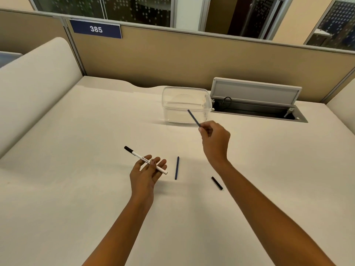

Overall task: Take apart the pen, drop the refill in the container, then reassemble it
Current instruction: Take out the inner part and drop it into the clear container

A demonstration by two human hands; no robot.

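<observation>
Refill [193, 118] pinched in right hand [215, 140] just before the tub [185, 105] (clear, lidless), barrel [143, 159] gripped by left hand [147, 172], second rod [177, 167] and cap [217, 183] laid nearer on desk [76, 131].

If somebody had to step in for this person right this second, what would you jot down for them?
Left hand: palm up, loosely holding the white pen barrel, black cap on its far end.
Right hand: pinching a thin dark refill, tip aimed at the clear container.
On the desk: another dark blue refill-like rod between the hands, and a small black pen piece near the right forearm.
Done: pen taken apart.
Left: drop the refill in the container, which looks empty, then reassemble the pen.
</observation>
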